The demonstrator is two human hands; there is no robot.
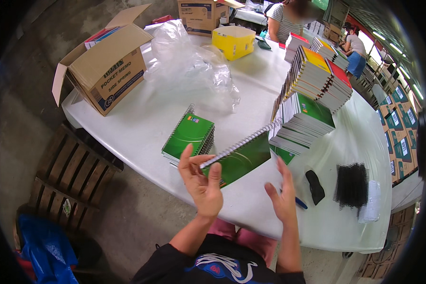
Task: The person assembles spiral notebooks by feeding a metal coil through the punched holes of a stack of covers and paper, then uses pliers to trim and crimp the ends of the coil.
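My left hand [204, 189] grips one end of a green spiral notebook [241, 163] between thumb and fingers, holding it tilted above the table's near edge. Its white wire spiral runs along the upper edge. To the right of the notebook, my right hand [284, 201] is open with fingers apart, touching nothing that I can see. Just beyond the left hand sits a short stack of green spiral notebooks [188, 135]. A larger pile of green notebooks [312, 111] stands beyond the held one, its lower part partly hidden.
Taller red and yellow notebook piles [312, 71] rise behind. At right lie a black pouch-like item [315, 187], a blue pen [301, 203] and black spiral wires [351, 185]. A cardboard box [106, 71], clear plastic [184, 61] and a yellow box [233, 43] stand farther off. Two people work beyond.
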